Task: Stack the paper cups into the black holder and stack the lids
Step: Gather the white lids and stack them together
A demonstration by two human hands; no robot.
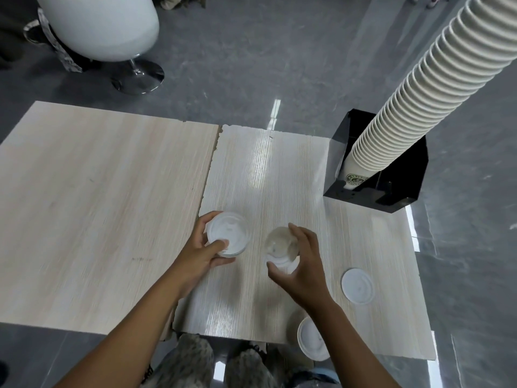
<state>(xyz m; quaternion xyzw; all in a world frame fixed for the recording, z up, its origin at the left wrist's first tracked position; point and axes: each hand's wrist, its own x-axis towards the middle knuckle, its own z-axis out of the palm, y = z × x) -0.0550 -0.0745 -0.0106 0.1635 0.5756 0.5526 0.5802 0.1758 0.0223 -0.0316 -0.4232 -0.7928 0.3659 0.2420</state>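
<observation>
Cups mostly stacked; lids remain.
Tall white paper cup stack (414, 99) fills the black holder (391, 189). Nearer, left hand (200, 247) grips a lidded cup (228, 233); right hand (299, 261) grips an open cup (281, 245); loose lids (358, 285) wait.

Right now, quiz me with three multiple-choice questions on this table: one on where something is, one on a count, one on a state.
1. Where is the black holder?
A. far right corner of the table
B. near left corner
C. on the floor

2. How many lids lie loose, untouched?
A. none
B. two
C. five

3. What is the left hand doing?
A. resting flat
B. pointing
C. holding a lidded cup

Answers: 1 A, it stands there with the cup stack. 2 B, one lid and another lie near the right arm. 3 C, fingers curl round it.
</observation>
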